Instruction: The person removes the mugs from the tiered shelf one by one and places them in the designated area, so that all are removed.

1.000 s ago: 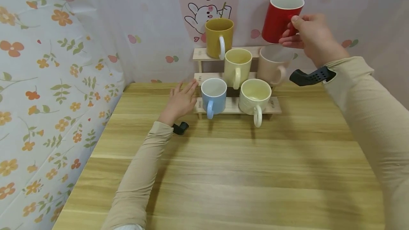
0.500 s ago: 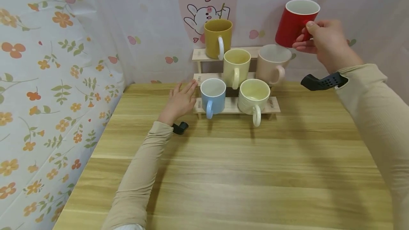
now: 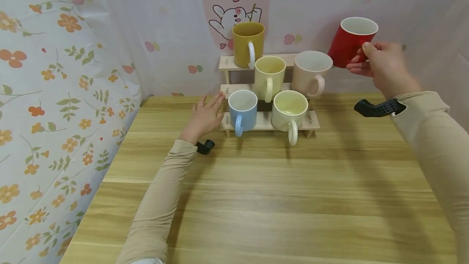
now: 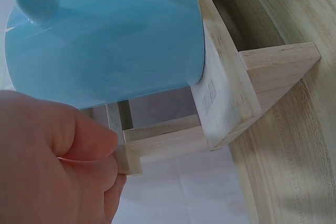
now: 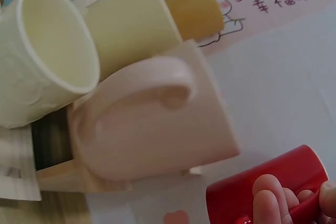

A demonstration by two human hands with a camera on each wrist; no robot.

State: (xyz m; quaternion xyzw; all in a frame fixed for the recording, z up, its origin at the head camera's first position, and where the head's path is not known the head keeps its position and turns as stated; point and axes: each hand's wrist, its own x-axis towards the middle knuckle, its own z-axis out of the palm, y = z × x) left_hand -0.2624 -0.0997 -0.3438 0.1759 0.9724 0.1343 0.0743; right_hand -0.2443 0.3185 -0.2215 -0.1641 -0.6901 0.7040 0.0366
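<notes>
My right hand grips the handle of a red mug, white inside, held tilted in the air right of the wooden tiered rack. In the right wrist view, the fingers curl through the handle of the red mug. Just left of it stands a pale pink mug on the middle tier. My left hand lies at the rack's left end with fingers extended, fingertips touching the wood. Close beside it, a blue mug sits on the lowest tier.
A mustard mug with a white handle stands on the top tier. Beside the pink mug is a pale yellow mug; a cream mug occupies the lowest tier. A printed cloth hangs behind the wooden table.
My right hand has carried the red mug rightward and down, from above the pink mug to its right side. The left hand stays against the rack.
</notes>
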